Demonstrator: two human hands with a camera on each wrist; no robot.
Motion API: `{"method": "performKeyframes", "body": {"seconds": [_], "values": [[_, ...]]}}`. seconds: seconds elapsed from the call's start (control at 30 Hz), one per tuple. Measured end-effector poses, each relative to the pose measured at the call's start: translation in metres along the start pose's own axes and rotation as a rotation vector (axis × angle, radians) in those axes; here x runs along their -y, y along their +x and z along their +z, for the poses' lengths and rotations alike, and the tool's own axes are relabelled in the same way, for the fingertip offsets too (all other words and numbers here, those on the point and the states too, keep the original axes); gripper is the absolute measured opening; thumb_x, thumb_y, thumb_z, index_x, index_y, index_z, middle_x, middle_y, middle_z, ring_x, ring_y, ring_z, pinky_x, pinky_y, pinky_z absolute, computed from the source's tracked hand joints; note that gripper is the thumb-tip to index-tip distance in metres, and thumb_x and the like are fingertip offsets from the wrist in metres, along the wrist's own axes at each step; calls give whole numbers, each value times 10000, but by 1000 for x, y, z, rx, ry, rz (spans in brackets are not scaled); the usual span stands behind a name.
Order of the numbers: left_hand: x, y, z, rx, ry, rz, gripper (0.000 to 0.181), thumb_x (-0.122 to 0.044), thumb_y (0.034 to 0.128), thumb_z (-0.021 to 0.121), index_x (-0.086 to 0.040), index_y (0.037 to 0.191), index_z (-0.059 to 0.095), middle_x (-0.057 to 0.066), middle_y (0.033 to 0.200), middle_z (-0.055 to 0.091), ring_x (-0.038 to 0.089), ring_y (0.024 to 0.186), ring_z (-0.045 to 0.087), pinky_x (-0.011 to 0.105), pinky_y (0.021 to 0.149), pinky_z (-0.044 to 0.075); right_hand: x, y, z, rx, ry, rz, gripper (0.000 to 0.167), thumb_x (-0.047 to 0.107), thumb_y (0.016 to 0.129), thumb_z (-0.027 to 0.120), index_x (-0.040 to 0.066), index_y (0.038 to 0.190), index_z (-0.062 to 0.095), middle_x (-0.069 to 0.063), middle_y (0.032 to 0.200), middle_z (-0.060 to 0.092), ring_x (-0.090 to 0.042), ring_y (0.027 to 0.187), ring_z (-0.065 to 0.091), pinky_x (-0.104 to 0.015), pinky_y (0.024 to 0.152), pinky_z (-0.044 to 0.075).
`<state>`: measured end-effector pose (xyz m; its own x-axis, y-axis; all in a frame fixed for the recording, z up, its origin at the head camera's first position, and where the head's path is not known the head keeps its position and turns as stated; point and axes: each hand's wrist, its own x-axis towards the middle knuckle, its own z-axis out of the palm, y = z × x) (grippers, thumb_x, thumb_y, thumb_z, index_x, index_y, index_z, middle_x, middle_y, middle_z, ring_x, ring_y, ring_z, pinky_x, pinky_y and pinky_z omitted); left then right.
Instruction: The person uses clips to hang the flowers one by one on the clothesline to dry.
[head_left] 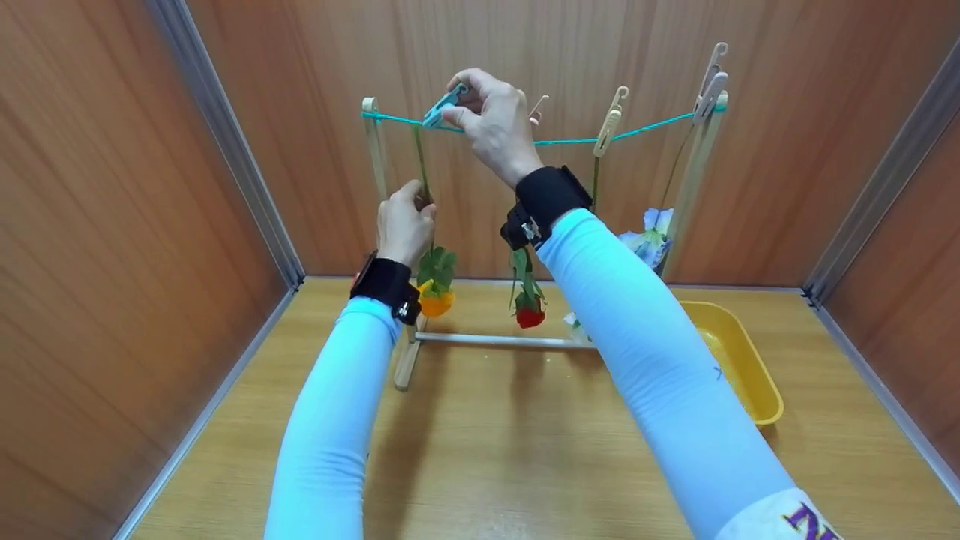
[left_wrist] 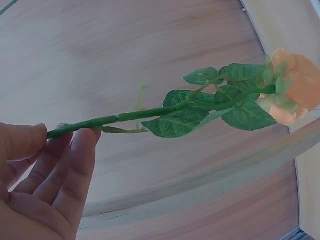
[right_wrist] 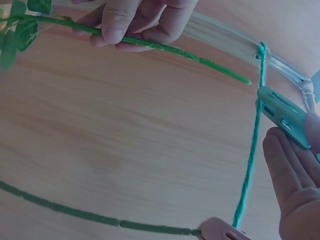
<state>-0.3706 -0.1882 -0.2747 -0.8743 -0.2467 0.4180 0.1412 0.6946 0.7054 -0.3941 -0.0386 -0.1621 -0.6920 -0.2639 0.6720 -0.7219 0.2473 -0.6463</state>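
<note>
My left hand pinches the green stem of an orange-yellow artificial rose, which hangs bloom down with its leaves just above the flower. Between the thumb and fingers of my right hand is a teal clothespin. Its tip meets the turquoise cord near the left post. In the right wrist view, the stem's upper end lies close to the cord, slightly apart from the clothespin.
A red rose hangs from the cord by a pink clothespin. Farther right are a cream clothespin and a blue flower beside the right post. A yellow tray stands at right, partly behind my right arm.
</note>
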Motion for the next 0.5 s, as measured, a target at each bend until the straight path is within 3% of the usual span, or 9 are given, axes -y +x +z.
{"method": "performKeyframes", "body": {"seconds": [0.5], "values": [[-3, 5, 0, 0, 22, 24, 122, -73, 1050, 585, -26, 1137, 656, 164, 1098, 712, 305, 962, 656, 418, 888, 571, -8, 3, 9, -5, -23, 50, 195, 104, 981, 702, 26, 1159, 686, -93, 1031, 743, -148, 947, 686, -218, 880, 508]]}}
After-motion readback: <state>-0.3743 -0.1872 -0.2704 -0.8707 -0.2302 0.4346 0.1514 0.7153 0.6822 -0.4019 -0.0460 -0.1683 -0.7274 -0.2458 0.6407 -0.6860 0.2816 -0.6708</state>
